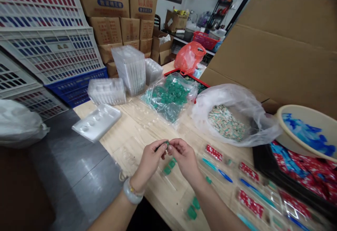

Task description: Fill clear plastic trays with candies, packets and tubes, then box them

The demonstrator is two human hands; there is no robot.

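Note:
My left hand (151, 157) and my right hand (184, 155) meet over the wooden table, fingertips pinched on a small green plastic piece (166, 143). Fingers cover most of it, so its exact kind is hidden. Just below the hands, small green pieces (167, 170) lie in what looks like a clear tray. More green pieces (192, 212) sit beside my right forearm. To the right are clear trays with red-and-white patterned pieces (213, 152) and slim blue sticks (217, 170). Beyond my hands lies a clear bag of green pieces (172, 92).
Stacked clear plastic trays (129, 69) stand at the table's far left, with one tray (97, 121) over the edge. An open bag of small printed pieces (226, 123) sits right of centre, near a cream basin (310, 111) of blue pieces. Crates (55, 52) rise at left.

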